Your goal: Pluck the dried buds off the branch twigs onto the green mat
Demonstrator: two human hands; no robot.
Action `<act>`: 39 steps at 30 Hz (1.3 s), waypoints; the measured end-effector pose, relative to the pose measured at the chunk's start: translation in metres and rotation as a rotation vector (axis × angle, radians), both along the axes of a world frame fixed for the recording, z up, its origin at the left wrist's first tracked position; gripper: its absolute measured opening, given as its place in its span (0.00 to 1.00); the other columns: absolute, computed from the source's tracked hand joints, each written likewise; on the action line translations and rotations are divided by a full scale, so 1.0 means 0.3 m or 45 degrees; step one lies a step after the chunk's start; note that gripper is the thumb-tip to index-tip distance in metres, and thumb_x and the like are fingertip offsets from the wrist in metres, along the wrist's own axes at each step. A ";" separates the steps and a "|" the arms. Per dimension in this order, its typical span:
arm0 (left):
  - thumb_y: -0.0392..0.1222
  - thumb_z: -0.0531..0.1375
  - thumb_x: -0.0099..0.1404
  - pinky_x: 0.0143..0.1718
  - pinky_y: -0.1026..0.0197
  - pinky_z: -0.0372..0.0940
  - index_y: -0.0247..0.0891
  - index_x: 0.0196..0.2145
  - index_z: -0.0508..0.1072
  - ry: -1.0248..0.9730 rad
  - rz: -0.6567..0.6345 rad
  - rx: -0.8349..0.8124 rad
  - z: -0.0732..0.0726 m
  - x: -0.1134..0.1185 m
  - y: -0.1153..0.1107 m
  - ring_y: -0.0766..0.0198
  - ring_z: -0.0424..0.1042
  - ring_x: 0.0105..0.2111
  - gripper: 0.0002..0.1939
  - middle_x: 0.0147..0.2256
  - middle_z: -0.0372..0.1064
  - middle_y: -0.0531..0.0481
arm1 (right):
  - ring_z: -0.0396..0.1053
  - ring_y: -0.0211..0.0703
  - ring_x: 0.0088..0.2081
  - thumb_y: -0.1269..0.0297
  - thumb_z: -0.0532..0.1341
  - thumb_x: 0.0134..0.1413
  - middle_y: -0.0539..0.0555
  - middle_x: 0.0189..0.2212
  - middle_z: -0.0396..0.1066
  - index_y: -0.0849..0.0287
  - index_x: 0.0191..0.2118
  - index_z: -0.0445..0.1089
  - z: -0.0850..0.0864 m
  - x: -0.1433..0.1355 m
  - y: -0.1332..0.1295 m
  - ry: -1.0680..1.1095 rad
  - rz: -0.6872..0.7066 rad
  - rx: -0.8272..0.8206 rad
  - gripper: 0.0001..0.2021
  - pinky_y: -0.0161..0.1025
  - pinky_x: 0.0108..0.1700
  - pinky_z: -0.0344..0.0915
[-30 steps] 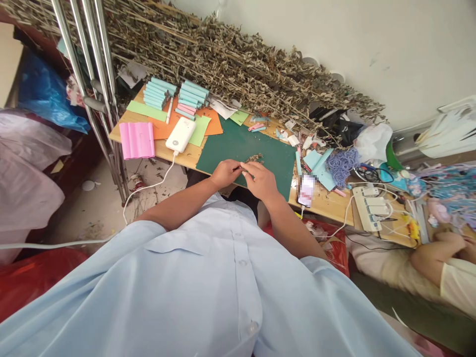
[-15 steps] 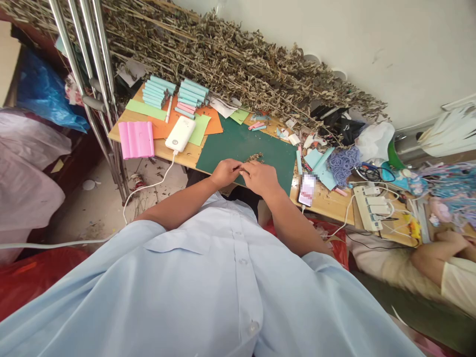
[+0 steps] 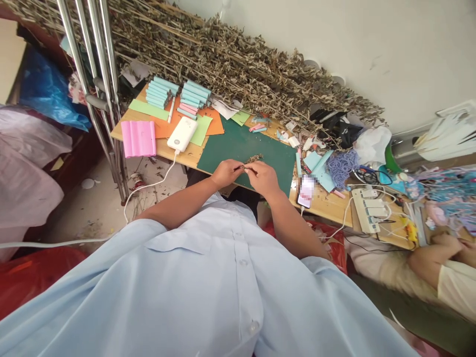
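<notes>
My left hand (image 3: 226,173) and my right hand (image 3: 261,177) meet at the front edge of a green mat (image 3: 238,144). Fingers of both are pinched together around something small and dark, too small to make out. Just beyond my right hand's fingers lies a little heap of dried leaves (image 3: 255,158) on the mat. To the left are a white power bank (image 3: 182,134) on coloured paper and a pink folded sheet (image 3: 139,139). Blue rolled tubes (image 3: 195,92) are stacked behind them.
Dried stalks (image 3: 238,64) are piled along the wall. Metal crutches (image 3: 102,89) stand at the left. On the right are a phone (image 3: 307,191), purple yarn (image 3: 342,167), a power strip (image 3: 366,209) and another person's arm (image 3: 427,260). A white cable hangs beside my left arm.
The fingertips of both hands have shifted slightly and parted a little, showing more of the small dark thing between them. The view has moved slightly.
</notes>
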State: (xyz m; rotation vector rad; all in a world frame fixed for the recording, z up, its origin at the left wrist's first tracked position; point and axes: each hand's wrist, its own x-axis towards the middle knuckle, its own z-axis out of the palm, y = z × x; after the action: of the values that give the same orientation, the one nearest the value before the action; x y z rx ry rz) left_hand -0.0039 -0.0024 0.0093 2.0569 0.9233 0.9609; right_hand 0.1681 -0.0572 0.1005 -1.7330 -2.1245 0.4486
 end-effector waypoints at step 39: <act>0.42 0.60 0.72 0.39 0.60 0.64 0.37 0.36 0.81 -0.005 0.013 0.007 -0.022 0.002 0.006 0.60 0.72 0.34 0.11 0.30 0.75 0.48 | 0.77 0.47 0.46 0.59 0.63 0.64 0.55 0.41 0.80 0.52 0.38 0.79 -0.109 0.052 0.051 0.505 0.151 0.117 0.07 0.45 0.53 0.72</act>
State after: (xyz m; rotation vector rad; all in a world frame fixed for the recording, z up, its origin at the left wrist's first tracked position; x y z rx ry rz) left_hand -0.0033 -0.0006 0.0028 2.0562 0.9309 0.9733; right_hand 0.1837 -0.0419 0.0679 -1.3409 -1.9313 0.6558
